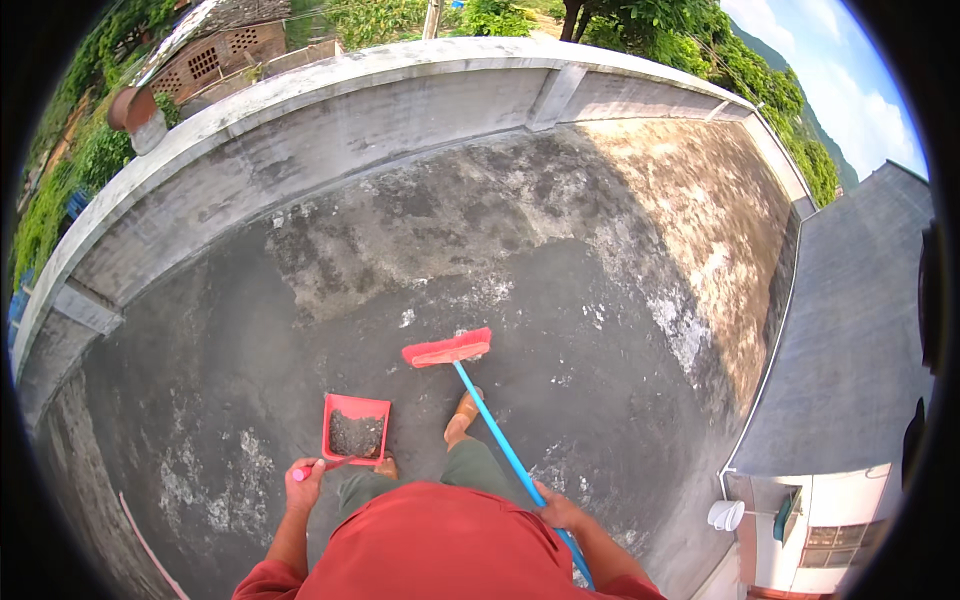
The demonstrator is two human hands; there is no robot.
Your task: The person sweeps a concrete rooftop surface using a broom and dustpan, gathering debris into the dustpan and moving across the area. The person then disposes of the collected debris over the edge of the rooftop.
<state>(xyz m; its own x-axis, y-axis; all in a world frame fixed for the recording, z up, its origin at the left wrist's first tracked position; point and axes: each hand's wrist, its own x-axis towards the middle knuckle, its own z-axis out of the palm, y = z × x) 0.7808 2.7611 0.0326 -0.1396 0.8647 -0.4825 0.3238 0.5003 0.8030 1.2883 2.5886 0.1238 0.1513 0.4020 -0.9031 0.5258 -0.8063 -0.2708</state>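
My left hand [304, 486] grips the handle of a red plastic dustpan [328, 431], which holds a heap of dark grit and debris [354, 435]. The dustpan is in front of my left foot; whether it touches the floor I cannot tell. My right hand [556, 507] is closed around the blue pole [499, 435] of a push broom. The broom's red head [448, 349] lies ahead of my right foot, to the right of and farther out than the dustpan, with its red bristles facing away from me.
A stained concrete floor [420, 300] spreads around me, bounded by a low parapet wall [337, 135] ahead and to the left. A sloping grey surface [810, 352] edged by a white pipe stands at the right, near a white bucket [725, 515].
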